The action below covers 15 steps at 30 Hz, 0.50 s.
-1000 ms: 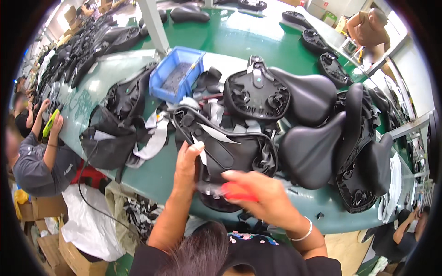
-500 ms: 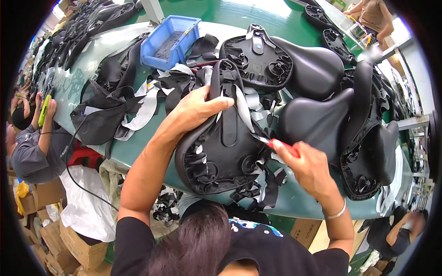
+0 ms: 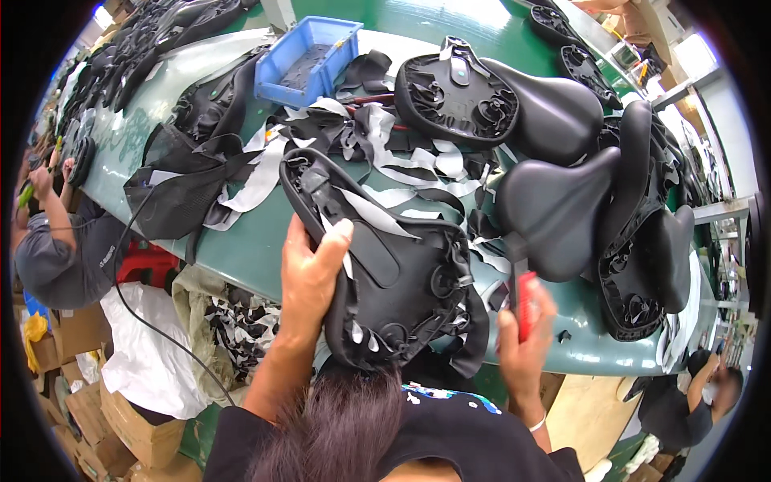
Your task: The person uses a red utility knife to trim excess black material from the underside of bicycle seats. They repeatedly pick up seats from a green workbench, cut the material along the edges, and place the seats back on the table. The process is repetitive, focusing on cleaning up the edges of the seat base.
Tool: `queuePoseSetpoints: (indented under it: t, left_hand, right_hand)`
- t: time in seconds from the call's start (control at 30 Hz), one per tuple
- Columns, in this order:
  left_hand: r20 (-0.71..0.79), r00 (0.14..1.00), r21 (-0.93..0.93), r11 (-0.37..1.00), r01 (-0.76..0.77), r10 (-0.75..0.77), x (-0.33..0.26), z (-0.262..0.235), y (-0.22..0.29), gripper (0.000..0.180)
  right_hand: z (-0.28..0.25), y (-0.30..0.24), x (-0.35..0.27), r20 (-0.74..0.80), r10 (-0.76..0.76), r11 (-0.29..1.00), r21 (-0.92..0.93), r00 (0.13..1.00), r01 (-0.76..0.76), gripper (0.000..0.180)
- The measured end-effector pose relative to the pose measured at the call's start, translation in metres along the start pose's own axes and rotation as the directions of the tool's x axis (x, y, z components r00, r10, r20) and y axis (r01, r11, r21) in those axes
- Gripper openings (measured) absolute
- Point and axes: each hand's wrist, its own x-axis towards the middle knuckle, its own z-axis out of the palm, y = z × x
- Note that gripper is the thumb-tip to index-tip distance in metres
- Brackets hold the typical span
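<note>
A black bicycle saddle (image 3: pixel 426 261) is held underside up over the table's front edge. Along its rim the black cover is gathered, and loose grey-white and black strips hang from it. My left hand (image 3: pixel 312 273) grips the saddle's left side near the nose, thumb on the underside. To the right of the saddle and apart from it, my right hand (image 3: pixel 526 349) is closed around a red-handled tool (image 3: pixel 527 305). A dark part points away from its handle; motion blur hides whether this is a blade or a scrap.
Black and white fabric offcuts (image 3: pixel 401 169) litter the green table (image 3: pixel 265 249). A blue bin (image 3: pixel 309 64) stands at the back. Finished-looking saddles (image 3: pixel 554 213) lie to the right, and a black mesh bag (image 3: pixel 181 185) to the left. Other people (image 3: pixel 60 249) work nearby.
The saddle has come nearer to me, its nose swinging left, and my left hand has moved down with it. My right hand has drawn back from the rim, turning the tool upright.
</note>
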Motion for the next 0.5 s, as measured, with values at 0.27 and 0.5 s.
queuePoseSetpoints:
  t: [0.27,0.5]
  left_hand:
    - [-0.241,0.939,0.095,0.968,-0.231,0.247,-0.006,-0.010,-0.029,0.055]
    - [0.507,0.739,0.724,0.248,-0.644,0.443,0.010,0.023,0.002,0.054]
  right_hand:
    - [0.029,-0.033,0.109,0.167,0.100,0.932,0.330,0.981,-0.151,0.042]
    - [0.023,-0.034,0.099,0.087,0.099,0.846,0.517,0.991,-0.130,0.042]
